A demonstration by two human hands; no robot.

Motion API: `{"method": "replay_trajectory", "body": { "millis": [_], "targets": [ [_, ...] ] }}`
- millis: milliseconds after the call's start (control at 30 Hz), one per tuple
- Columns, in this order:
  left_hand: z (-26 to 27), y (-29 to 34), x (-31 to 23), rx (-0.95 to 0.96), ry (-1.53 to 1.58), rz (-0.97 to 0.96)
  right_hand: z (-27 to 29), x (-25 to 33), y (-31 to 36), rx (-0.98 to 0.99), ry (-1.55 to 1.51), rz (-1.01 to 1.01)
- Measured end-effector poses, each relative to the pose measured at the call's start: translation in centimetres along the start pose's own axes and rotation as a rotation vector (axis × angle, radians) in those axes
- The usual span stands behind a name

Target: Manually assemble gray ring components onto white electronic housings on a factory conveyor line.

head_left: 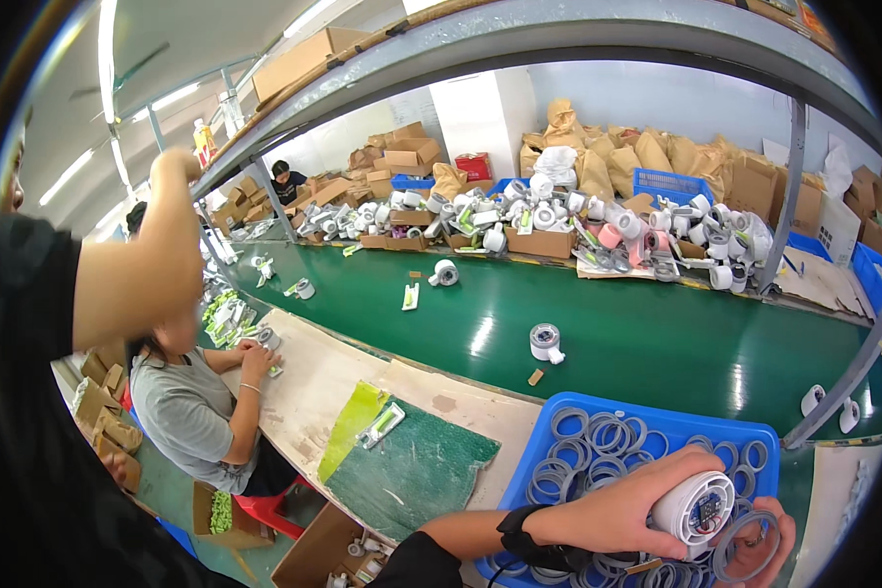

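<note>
In the head view, opens onto a workshop with strip lights [106, 59] overhead, a grey metal shelf frame [559, 44] bowed across the top and brown sacks [647, 152] piled toward the far wall. Leads nearer to a long heap of white, grey and pink parts [539, 216] in and around cartons, then to a glossy green work surface [617, 333], bearing a white round part with a side spout [547, 343] and, farther left, a green-and-white packet [411, 297]. Includes along the near side a pale board [299, 358] with a dark green mat [416, 475] and a yellow-green sheet [348, 426] on top. Takes in, at the left, a seated person [181, 402] in a grey shirt and, closer, a raised bare arm [152, 255] below a blurred hand.

Grips a white cylindrical housing [691, 505] in the left hand [608, 514], wrapped closely round its side with fingers over the top and thumb underneath. Shows a circuit board [708, 512] in the housing's open end. Holds a grey ring [719, 557] in the half-curled right hand [786, 534], just beside that open end; cannot tell whether touching. Has both hands over a blue tray [678, 416] of loose grey rings [612, 431].
</note>
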State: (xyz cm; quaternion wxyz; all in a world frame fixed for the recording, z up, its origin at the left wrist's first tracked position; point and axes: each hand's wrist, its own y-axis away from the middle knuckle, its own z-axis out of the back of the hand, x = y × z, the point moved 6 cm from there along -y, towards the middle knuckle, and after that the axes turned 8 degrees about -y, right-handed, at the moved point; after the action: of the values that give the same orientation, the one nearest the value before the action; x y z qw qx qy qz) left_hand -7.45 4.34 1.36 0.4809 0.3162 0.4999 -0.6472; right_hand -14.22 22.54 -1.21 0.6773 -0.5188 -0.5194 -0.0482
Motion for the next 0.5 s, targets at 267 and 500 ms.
{"method": "replay_trajectory", "body": {
  "millis": [267,500],
  "targets": [
    [-0.09,0.55,-0.91,-0.048,-0.128,-0.226,-0.88,-0.05,0.63,0.024,-0.102,0.138],
    [-0.29,0.42,-1.07,0.006,-0.145,-0.161,-0.59,0.94,0.30,-0.095,-0.030,0.093]
  ]
}}
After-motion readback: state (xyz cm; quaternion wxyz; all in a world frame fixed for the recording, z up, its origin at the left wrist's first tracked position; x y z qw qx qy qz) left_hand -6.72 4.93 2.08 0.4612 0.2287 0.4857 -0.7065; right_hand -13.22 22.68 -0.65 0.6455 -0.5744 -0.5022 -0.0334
